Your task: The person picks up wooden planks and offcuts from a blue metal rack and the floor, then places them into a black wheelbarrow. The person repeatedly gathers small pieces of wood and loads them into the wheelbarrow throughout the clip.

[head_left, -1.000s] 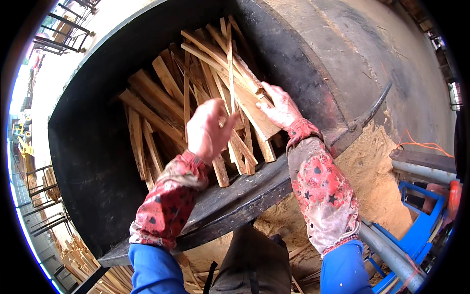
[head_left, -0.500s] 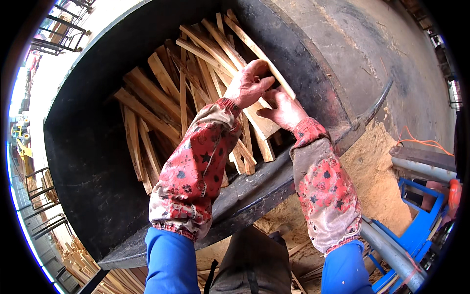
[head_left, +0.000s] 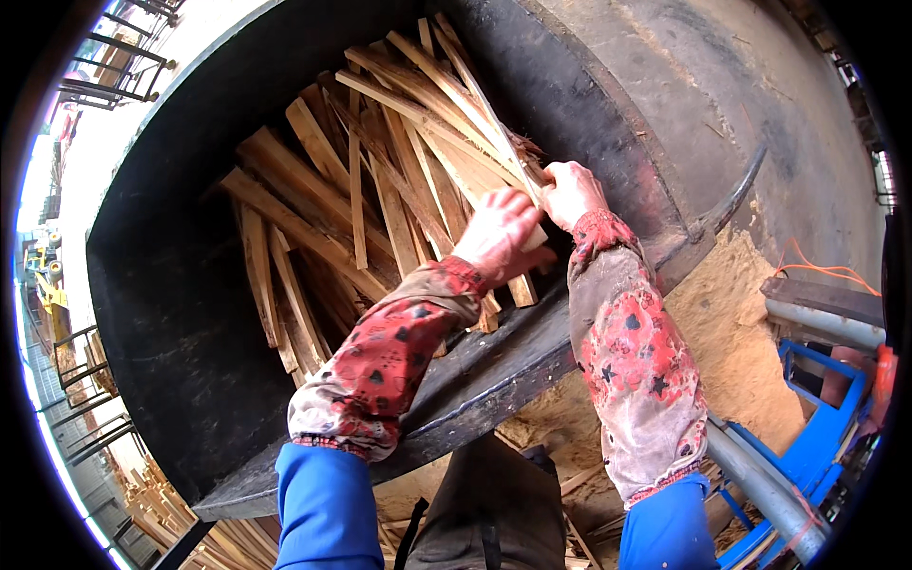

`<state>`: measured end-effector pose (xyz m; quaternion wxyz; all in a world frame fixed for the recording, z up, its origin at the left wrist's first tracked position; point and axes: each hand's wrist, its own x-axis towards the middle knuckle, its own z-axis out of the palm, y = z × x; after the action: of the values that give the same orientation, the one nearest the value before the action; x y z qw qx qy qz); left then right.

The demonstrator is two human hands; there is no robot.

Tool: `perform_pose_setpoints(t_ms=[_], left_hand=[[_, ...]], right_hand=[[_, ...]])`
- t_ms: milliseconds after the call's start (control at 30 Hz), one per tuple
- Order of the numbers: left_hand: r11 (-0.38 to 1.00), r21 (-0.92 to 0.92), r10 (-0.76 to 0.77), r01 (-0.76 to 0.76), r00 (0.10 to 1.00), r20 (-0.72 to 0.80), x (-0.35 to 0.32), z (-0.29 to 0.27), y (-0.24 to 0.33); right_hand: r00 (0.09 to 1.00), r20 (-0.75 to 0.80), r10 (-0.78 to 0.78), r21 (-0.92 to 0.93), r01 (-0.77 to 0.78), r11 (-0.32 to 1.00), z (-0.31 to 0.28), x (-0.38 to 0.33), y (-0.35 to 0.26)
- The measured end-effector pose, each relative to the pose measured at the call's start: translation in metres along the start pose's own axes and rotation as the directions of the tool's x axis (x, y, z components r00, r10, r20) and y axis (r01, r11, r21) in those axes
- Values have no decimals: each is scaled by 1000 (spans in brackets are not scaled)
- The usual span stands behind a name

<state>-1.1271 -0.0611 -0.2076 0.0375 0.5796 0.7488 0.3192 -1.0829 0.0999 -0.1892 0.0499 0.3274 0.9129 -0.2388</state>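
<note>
Long rough wooden strips [head_left: 328, 204] lie in a loose heap inside a black curved bin [head_left: 142, 313]. My right hand [head_left: 572, 193] is closed on the near end of a thin wooden strip [head_left: 489, 114], which reaches away along the heap's right side, turned on its narrow edge. Just left of it, my left hand [head_left: 502, 233] is over the near ends of the strips, smeared by motion. Its fingers look partly curled and its thumb stands apart. A pale strip end shows beside them, but whether it is gripped cannot be made out. Patterned red sleeve covers are on both forearms.
The bin's dark front lip [head_left: 475, 404] runs between me and the heap, with a curved metal prong [head_left: 739, 195] at its right. Sawdust [head_left: 727, 328] is piled beyond it, near a blue metal frame [head_left: 826, 408] and grey pipe [head_left: 769, 489]. More wood [head_left: 157, 503] is stacked lower left.
My left hand has moved down and right, toward the strip ends. My right hand has shifted slightly up and right. The thin strip's near end has swung left and turned onto its edge.
</note>
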Motion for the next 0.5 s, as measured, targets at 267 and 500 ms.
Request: perform_pose_setpoints(t_ms=[267, 500], left_hand=[[972, 121, 196, -202, 979, 56, -10, 37, -18], [983, -92, 180, -162, 954, 239, 0, -18, -17]], right_hand=[[944, 322, -68, 8, 69, 998, 12, 2, 6], [948, 316, 36, 7, -41, 999, 10, -2, 8]])
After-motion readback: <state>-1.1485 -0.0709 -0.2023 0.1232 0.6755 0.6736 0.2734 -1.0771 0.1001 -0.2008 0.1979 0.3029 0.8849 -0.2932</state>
